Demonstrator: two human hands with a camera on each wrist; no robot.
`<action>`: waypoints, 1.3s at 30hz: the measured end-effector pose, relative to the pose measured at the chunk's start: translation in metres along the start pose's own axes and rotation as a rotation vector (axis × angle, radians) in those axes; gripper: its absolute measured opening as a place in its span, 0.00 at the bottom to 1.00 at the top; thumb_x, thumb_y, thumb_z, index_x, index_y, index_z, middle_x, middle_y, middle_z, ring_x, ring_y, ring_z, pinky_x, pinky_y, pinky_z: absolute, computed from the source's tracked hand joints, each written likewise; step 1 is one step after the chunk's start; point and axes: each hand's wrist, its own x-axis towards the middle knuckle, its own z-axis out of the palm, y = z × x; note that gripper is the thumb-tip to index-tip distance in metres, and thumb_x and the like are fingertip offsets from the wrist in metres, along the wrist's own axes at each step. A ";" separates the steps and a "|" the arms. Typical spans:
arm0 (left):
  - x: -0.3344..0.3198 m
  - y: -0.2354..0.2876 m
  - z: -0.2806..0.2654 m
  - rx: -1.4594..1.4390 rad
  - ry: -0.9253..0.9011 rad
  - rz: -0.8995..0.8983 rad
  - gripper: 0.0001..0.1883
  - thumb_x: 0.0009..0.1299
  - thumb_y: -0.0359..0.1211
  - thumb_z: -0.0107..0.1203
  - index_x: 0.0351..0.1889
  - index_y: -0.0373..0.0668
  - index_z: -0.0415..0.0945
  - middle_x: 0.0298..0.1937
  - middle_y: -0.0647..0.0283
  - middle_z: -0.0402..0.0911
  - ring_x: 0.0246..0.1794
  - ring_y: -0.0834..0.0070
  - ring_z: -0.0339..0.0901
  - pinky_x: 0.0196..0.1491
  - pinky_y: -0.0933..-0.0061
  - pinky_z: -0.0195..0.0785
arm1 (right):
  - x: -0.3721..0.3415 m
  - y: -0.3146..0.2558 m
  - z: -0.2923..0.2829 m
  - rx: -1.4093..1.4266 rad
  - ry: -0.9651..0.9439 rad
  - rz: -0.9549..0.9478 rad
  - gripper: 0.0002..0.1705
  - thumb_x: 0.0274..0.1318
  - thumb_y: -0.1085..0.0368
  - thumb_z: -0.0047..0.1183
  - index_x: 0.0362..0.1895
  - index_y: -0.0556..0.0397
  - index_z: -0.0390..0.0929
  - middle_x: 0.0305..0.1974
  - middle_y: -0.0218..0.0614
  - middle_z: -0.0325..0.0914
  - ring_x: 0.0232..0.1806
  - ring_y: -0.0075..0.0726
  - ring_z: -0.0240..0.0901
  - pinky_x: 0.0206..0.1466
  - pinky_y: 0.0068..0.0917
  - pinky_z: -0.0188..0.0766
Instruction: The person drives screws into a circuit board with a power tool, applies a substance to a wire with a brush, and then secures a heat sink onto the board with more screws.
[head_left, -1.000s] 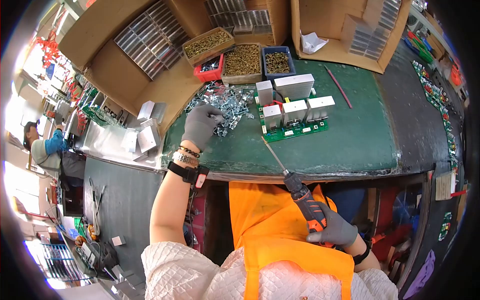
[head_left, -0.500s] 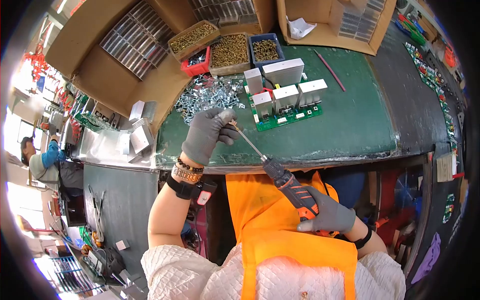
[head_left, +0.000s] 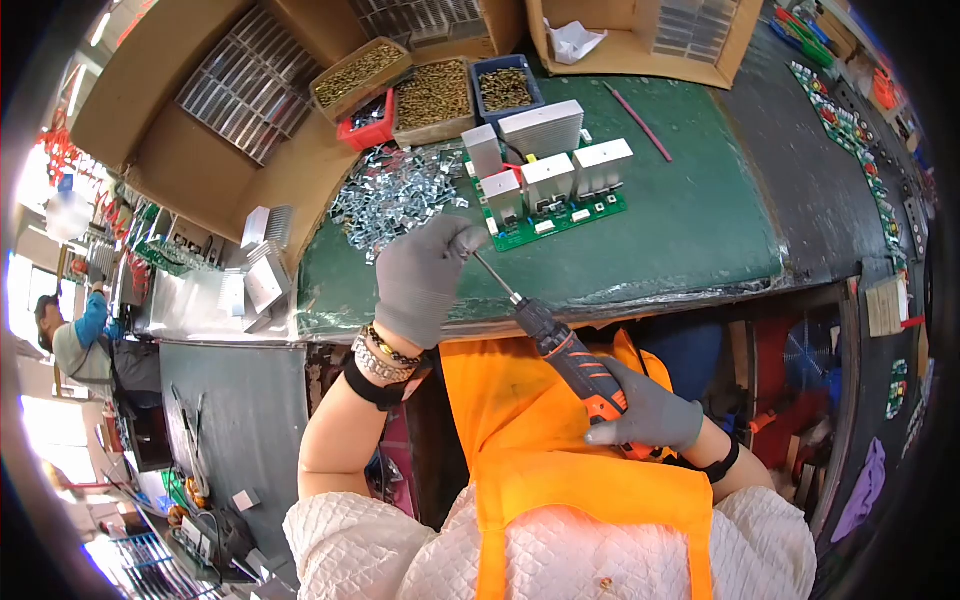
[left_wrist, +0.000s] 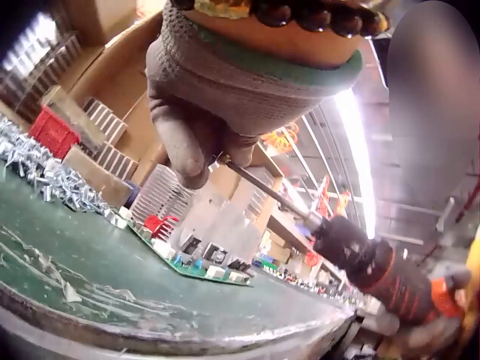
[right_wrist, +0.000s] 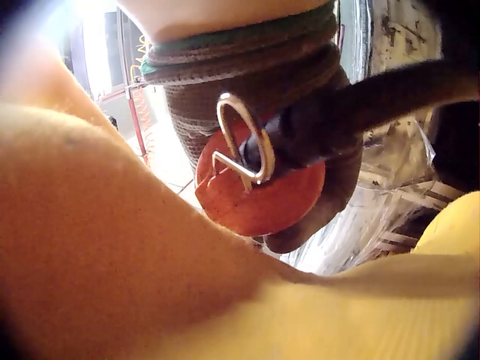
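In the head view my right hand (head_left: pixel 655 412) grips a black-and-orange electric screwdriver (head_left: pixel 578 368) whose long bit (head_left: pixel 496 276) points up and left. My left hand (head_left: pixel 422 275), in a grey glove, has thumb and fingertips together at the bit's end. In the left wrist view a small brass-coloured metal piece (left_wrist: pixel 223 159) shows there, mostly hidden by the fingers. Just beyond, a green circuit board (head_left: pixel 560 229) bears several silver heat sinks (head_left: pixel 549 178). Left of it lies a pile of small metal clips (head_left: pixel 385 195). The screwdriver's orange end with a wire hook (left_wrist: pixel 448 298) sits by the right hand.
Behind the pile stand a red bin (head_left: pixel 367 128), a tray of brass screws (head_left: pixel 432 95) and a blue bin (head_left: pixel 503 88). Cardboard boxes (head_left: pixel 160 100) with heat sinks stand at the back. A purple stick (head_left: pixel 638 122) lies on the green mat (head_left: pixel 690 200). Another person (head_left: pixel 75 340) sits far left.
My left hand has left the clip pile and come toward me to the bit's tip. The screwdriver has shifted left, its bit meeting the left fingertips. The head view has turned slightly.
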 end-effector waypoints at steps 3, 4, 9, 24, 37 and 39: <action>0.005 0.002 0.004 -0.130 0.029 -0.034 0.12 0.66 0.38 0.63 0.42 0.42 0.82 0.26 0.60 0.82 0.25 0.69 0.79 0.34 0.72 0.72 | -0.003 0.007 -0.001 -0.017 0.062 -0.074 0.51 0.38 0.55 0.73 0.66 0.57 0.60 0.44 0.34 0.73 0.42 0.26 0.70 0.47 0.26 0.71; 0.008 0.000 0.005 -0.133 0.028 -0.033 0.12 0.66 0.38 0.63 0.42 0.42 0.82 0.26 0.60 0.82 0.25 0.69 0.79 0.34 0.72 0.72 | -0.005 0.006 -0.003 0.065 0.074 0.004 0.50 0.38 0.57 0.73 0.65 0.57 0.61 0.41 0.33 0.72 0.40 0.25 0.70 0.44 0.25 0.71; 0.028 0.007 0.023 0.205 0.131 0.397 0.37 0.52 0.30 0.71 0.62 0.41 0.68 0.60 0.52 0.72 0.54 0.52 0.75 0.49 0.62 0.75 | -0.001 0.021 -0.006 0.108 0.148 0.047 0.45 0.40 0.61 0.72 0.62 0.56 0.62 0.35 0.30 0.71 0.32 0.22 0.70 0.34 0.23 0.71; 0.037 -0.004 0.061 0.119 0.001 0.236 0.39 0.52 0.23 0.63 0.65 0.45 0.62 0.51 0.49 0.71 0.49 0.48 0.73 0.51 0.57 0.72 | 0.015 0.022 0.000 0.212 0.168 0.017 0.46 0.42 0.62 0.70 0.65 0.53 0.58 0.36 0.31 0.70 0.27 0.23 0.70 0.31 0.26 0.73; 0.038 -0.006 0.069 0.151 0.063 0.260 0.37 0.49 0.22 0.62 0.61 0.42 0.65 0.51 0.48 0.71 0.48 0.49 0.74 0.49 0.58 0.73 | 0.017 0.014 0.019 0.605 -0.081 0.031 0.29 0.49 0.66 0.62 0.53 0.51 0.62 0.28 0.29 0.72 0.24 0.24 0.71 0.28 0.25 0.71; 0.038 -0.008 0.070 0.173 0.076 0.256 0.37 0.49 0.22 0.62 0.61 0.42 0.65 0.51 0.48 0.71 0.48 0.48 0.74 0.49 0.58 0.73 | 0.019 0.013 0.020 0.607 -0.104 0.029 0.28 0.49 0.66 0.62 0.53 0.51 0.62 0.28 0.29 0.72 0.24 0.24 0.71 0.28 0.25 0.70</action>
